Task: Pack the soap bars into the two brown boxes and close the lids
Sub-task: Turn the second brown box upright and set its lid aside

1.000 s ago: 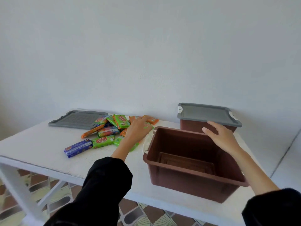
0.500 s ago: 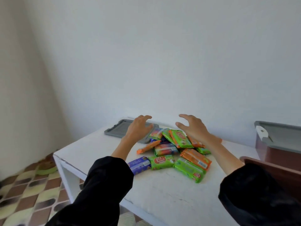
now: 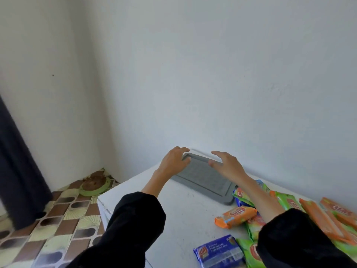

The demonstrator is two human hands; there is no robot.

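Left grip (image 3: pixel 174 161) curls over grey lid's (image 3: pixel 204 178) far corner, hold unclear, right grip (image 3: pixel 228 165) spread open above it holding nothing, soaps (image 3: pixel 235 216) piled right of lid on bench (image 3: pixel 183 213).

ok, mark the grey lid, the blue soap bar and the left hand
grey lid (image 3: pixel 204 177): head view, middle of its top face.
blue soap bar (image 3: pixel 219 251): head view, centre of the wrapper.
left hand (image 3: pixel 172 161): head view, back of the hand.
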